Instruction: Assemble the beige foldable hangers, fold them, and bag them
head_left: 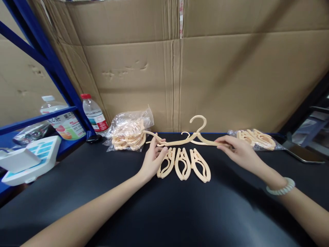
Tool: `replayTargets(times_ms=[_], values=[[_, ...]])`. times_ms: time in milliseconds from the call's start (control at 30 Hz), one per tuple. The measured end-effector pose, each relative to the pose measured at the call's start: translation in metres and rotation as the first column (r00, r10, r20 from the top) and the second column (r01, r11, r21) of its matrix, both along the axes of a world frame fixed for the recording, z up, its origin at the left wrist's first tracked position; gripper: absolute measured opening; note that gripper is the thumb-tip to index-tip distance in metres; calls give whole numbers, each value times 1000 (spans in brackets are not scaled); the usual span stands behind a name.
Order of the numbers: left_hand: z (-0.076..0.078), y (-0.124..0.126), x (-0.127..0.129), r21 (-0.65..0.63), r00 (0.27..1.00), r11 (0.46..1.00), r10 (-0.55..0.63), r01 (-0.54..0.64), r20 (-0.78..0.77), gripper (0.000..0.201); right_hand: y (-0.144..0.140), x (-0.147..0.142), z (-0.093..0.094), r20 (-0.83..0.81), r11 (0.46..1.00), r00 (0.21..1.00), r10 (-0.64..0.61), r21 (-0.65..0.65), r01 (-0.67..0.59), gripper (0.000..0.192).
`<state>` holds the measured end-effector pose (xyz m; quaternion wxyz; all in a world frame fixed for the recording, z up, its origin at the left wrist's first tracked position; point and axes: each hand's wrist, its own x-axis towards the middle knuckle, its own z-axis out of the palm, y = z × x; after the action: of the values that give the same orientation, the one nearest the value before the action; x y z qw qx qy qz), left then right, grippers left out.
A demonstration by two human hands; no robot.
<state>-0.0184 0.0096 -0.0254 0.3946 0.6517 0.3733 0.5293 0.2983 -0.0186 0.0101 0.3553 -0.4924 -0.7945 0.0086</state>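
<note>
A cream plastic folding hanger (191, 137) is spread out flat above the black table (164, 212), its hook pointing up at the back. My left hand (153, 158) pinches its left arm tip and my right hand (238, 151) pinches its right arm tip. Just in front of the hanger, three folded hangers (183, 164) of the same colour lie side by side on the table between my hands.
A clear bag of folded hangers (130, 132) lies at the back left, another bag (257, 139) at the back right. Two water bottles (94, 115) and a white device (28, 159) stand by the blue shelf frame (51, 61). A cardboard wall (180, 68) closes the back.
</note>
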Motion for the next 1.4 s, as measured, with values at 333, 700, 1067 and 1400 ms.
replayTargets(times_ms=[333, 700, 1067, 1400], values=[[3, 1, -2, -66, 999, 998, -9, 7, -31, 28, -2, -14, -13, 156, 983, 985, 79, 151, -103, 24], [2, 4, -1, -227, 979, 973, 17, 30, 204, 18, -4, -13, -15, 408, 923, 844, -349, 307, 234, 19], [4, 2, 1, -258, 967, 962, 141, -84, 211, 14, -7, -18, -11, 317, 999, 947, -46, 10, 45, 17], [4, 3, -2, -321, 956, 940, 191, -113, 222, 19, -7, -20, -9, 539, 995, 837, -92, 83, 56, 14]])
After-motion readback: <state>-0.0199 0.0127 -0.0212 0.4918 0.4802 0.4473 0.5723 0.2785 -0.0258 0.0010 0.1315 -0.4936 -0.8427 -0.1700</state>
